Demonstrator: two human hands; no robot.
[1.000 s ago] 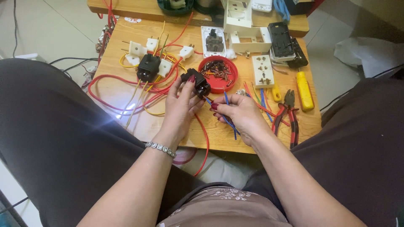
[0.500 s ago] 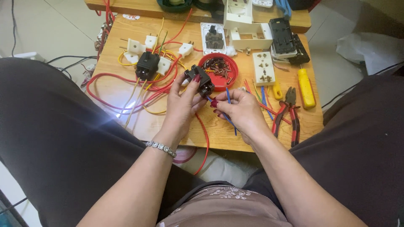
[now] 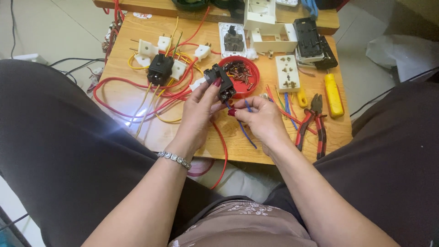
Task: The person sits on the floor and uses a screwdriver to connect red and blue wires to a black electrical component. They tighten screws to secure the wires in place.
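Observation:
My left hand [image 3: 197,114] holds a small black socket module [image 3: 220,81] up above the wooden table [image 3: 137,98], thumb on its top. My right hand [image 3: 263,120] pinches a thin blue wire [image 3: 245,130] just below the module; the wire trails down toward the table's front edge. Right behind the module sits a red round dish [image 3: 249,77] holding several small screws.
Red and yellow wires [image 3: 151,98] with white and black plugs sprawl at the left. A white socket plate [image 3: 287,73], a yellow screwdriver [image 3: 333,94] and red-handled pliers [image 3: 313,121] lie at the right. White and black socket parts [image 3: 292,34] stand at the back.
Both hands have stayed close together over the table; the right hand's fingers have shifted slightly on the blue wire under the module.

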